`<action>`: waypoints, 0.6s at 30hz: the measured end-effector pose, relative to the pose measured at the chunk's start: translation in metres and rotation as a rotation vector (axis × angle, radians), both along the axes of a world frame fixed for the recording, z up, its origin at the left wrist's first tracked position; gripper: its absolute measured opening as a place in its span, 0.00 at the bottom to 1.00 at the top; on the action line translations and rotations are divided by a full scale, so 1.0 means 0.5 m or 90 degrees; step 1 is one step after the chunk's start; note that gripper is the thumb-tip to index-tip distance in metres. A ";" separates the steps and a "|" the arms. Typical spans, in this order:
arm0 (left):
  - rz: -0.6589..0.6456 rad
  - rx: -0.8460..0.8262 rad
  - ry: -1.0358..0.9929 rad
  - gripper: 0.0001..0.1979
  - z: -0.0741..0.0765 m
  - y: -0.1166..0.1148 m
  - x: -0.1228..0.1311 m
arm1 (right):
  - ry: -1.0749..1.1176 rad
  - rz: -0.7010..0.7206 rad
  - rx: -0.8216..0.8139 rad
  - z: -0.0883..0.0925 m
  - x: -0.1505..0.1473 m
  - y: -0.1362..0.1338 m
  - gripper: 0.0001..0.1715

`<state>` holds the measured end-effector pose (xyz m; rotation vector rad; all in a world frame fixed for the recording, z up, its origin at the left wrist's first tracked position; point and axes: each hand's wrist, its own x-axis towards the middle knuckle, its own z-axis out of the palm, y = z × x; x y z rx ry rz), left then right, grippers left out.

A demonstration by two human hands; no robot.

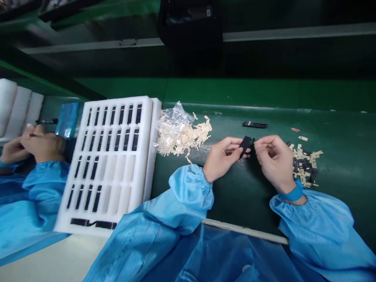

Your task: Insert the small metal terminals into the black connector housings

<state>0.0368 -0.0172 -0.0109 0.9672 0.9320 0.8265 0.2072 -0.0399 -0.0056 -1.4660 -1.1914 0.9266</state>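
Note:
My left hand is closed around a flat black rectangular piece, held tilted above the green table. Close to the right end of that piece, my right hand has thumb and forefinger pinched together. A tiny dark bit shows at its fingertips, too small to name. Just behind the hands lie several slim black strips side by side. Right of my right hand spreads a pile of small black and cream pieces.
Left of my hands, a heap of cream tabs lies under a clear plastic bag. Beyond it, a white foam tray holds black strips in slots. At far left, a co-worker's hands work beside a blue packet.

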 end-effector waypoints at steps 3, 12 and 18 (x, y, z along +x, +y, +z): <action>0.004 -0.001 0.002 0.23 -0.001 -0.002 0.001 | 0.039 0.022 -0.013 0.002 -0.006 0.000 0.07; 0.004 0.002 0.009 0.23 -0.003 -0.005 0.003 | 0.040 0.023 -0.021 0.007 -0.006 0.002 0.10; -0.015 -0.009 0.005 0.24 0.001 -0.001 -0.001 | 0.034 0.028 -0.027 0.006 -0.004 0.006 0.11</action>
